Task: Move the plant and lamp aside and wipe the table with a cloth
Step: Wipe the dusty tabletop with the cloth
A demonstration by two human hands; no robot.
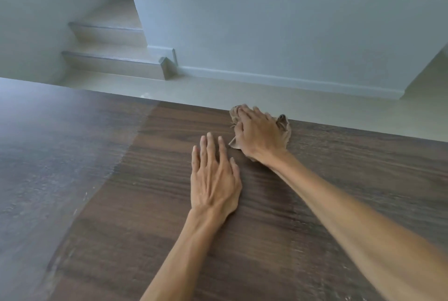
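Note:
A dark wood-grain table fills the lower part of the head view. My right hand presses down on a crumpled tan cloth close to the table's far edge, with bits of cloth showing around the fingers and wrist. My left hand lies flat on the tabletop just to the left of it and nearer to me, fingers spread, holding nothing. No plant or lamp is in view.
The left part of the table looks pale and hazy with glare. Beyond the far edge lie a light tiled floor, a white wall and steps at the back left.

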